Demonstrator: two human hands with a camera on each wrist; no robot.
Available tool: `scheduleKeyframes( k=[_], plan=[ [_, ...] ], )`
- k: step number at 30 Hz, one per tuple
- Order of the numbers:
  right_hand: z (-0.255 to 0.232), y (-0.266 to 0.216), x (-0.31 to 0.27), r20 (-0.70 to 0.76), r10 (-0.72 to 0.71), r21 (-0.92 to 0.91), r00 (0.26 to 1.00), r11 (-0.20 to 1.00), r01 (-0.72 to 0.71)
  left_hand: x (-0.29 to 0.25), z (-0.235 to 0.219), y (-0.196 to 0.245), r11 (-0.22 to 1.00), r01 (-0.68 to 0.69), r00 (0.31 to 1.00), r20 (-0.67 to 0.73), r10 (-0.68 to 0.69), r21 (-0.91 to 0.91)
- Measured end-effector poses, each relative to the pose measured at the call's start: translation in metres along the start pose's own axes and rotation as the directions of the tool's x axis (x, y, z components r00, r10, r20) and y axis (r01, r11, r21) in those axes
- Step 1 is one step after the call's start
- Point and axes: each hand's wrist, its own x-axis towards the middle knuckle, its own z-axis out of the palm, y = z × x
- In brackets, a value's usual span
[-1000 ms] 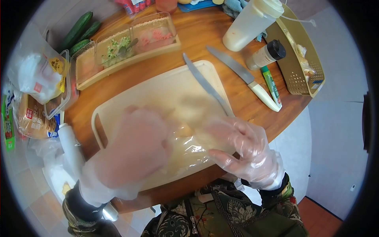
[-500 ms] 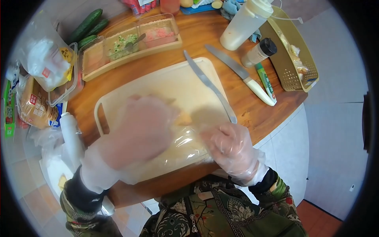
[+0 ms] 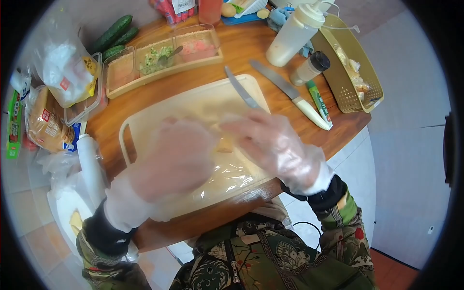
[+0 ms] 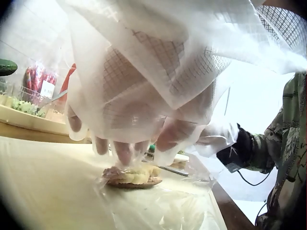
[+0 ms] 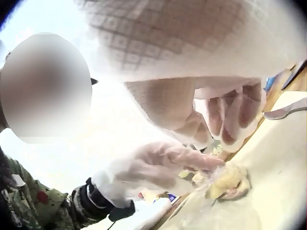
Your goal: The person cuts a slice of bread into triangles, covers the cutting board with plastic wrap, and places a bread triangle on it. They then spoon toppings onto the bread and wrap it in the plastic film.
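Both hands wear clear plastic gloves over a pale cutting board (image 3: 193,106). Between them, on clear plastic film (image 3: 232,179), lies a small piece of food (image 4: 134,177) with a yellowish mass on a brownish-pink base. My left hand (image 3: 174,154) is over the board's left half; its fingers hang down close by the food in the left wrist view. From the right, my right hand (image 3: 275,145) reaches in over the board, fingers bent loosely above the food with nothing seen in them. A round-tipped table knife (image 3: 239,87) lies at the board's far right, partly hidden by this hand.
A wooden tray (image 3: 164,72) of clear tubs stands behind the board. At right are a white-handled knife (image 3: 311,114), a green tube (image 3: 319,104), a shaker jar (image 3: 309,70), a squeeze bottle (image 3: 292,41) and a basket (image 3: 343,92). Bagged bread (image 3: 48,121) sits at left.
My right hand drew back and curled, then moved forward and left over the board with its fingers looser. My left hand stays at the left of the food.
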Motion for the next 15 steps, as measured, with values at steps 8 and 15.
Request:
scheduleKeyframes(
  k=[8,15],
  plan=[
    [0.025,0.025,0.009,0.091,0.028,0.009,0.995,1.0,-0.029,0.003,-0.019,0.009,0.995,0.086,0.983,0.157,-0.095,0.059],
    [0.03,0.027,0.007,0.093,0.019,-0.038,0.995,0.999,-0.015,-0.021,-0.03,-0.013,0.881,0.068,0.989,-0.083,-0.12,-0.468]
  ],
)
